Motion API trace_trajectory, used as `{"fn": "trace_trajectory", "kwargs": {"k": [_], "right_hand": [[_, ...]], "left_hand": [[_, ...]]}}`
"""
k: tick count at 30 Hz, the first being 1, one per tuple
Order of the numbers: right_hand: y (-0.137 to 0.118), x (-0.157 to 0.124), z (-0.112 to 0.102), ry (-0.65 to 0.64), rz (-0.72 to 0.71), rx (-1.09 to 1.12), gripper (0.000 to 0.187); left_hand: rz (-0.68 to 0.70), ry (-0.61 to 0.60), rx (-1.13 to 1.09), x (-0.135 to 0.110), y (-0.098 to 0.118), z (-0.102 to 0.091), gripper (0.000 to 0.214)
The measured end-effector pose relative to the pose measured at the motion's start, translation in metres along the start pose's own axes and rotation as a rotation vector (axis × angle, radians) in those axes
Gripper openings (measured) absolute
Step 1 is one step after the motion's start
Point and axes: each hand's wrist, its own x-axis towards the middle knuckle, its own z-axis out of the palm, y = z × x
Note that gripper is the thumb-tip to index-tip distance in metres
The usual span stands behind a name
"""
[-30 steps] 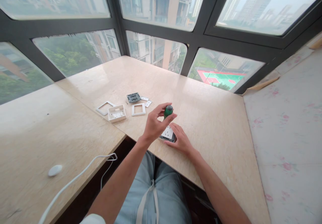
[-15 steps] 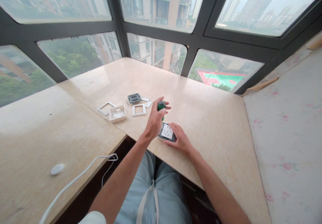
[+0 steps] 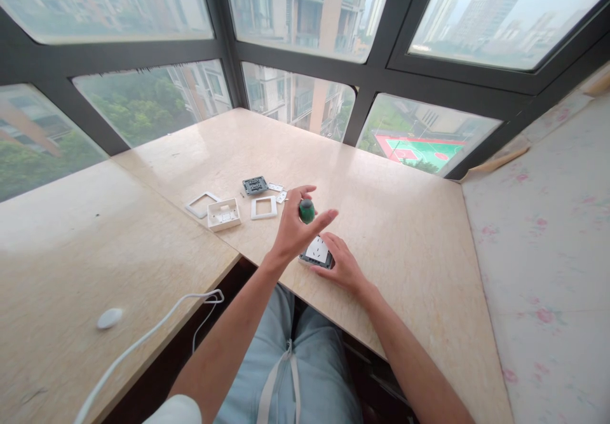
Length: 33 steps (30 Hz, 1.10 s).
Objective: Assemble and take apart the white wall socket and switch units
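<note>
A wall socket [image 3: 317, 250] with a white face and a dark grey edge lies near the table's front edge. My right hand [image 3: 345, 266] grips it from the right side, its fingers along the far edge and the thumb at the near one. Above the socket's left part, a screwdriver [image 3: 307, 212] with a green handle and dark end stands roughly upright. My left hand [image 3: 291, 230] is around that handle, its fingers at the far side and its thumb stretched out to the right. The screwdriver's shaft and tip are hidden behind the left hand.
Left of the hands lie a white back box [image 3: 223, 215], two white frames [image 3: 264, 207], a dark grey socket module [image 3: 255, 185] and small white plates [image 3: 281, 196]. A white cable [image 3: 143, 342] and a white round piece [image 3: 109, 318] are at the front left.
My left thumb has swung out to the right, off the screwdriver handle, and the left hand now covers the shaft. My right hand and the socket have stayed in place.
</note>
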Motion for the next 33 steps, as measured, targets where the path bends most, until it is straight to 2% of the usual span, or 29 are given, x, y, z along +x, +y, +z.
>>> {"fn": "trace_trajectory", "kwargs": {"k": [5, 10, 12, 16, 19, 23, 26, 28, 30, 33], "right_hand": [[0.000, 0.001, -0.001, -0.010, -0.010, -0.004, 0.082], [0.001, 0.000, 0.000, -0.019, 0.000, -0.019, 0.084], [0.001, 0.000, 0.000, -0.022, 0.006, -0.024, 0.085], [-0.001, 0.000, -0.001, -0.034, 0.023, -0.013, 0.083], [-0.002, 0.000, -0.002, -0.038, 0.030, -0.005, 0.082], [-0.002, 0.000, -0.002, -0.022, 0.020, 0.003, 0.081], [-0.001, 0.000, -0.002, -0.018, 0.015, 0.013, 0.082], [0.000, 0.000, -0.002, -0.019, 0.017, 0.023, 0.085], [0.000, 0.000, -0.003, -0.022, 0.023, 0.038, 0.087], [0.000, 0.000, -0.005, -0.023, 0.030, 0.071, 0.088]], "left_hand": [[-0.016, -0.130, -0.238, -0.005, -0.004, -0.003, 0.043], [0.027, -0.145, -0.152, -0.008, 0.000, -0.003, 0.035], [0.034, -0.083, -0.002, -0.006, 0.002, -0.002, 0.032], [0.126, 0.155, 0.338, 0.003, 0.005, 0.000, 0.042], [0.134, 0.198, 0.379, 0.007, 0.005, 0.001, 0.045], [0.084, 0.103, 0.272, 0.003, 0.002, 0.000, 0.039], [0.046, -0.001, 0.077, -0.003, -0.004, -0.001, 0.033], [0.013, -0.025, -0.037, -0.006, -0.005, -0.002, 0.031], [0.000, 0.007, -0.108, -0.008, -0.004, -0.002, 0.033], [0.034, 0.142, -0.193, -0.009, 0.003, -0.004, 0.035]]}}
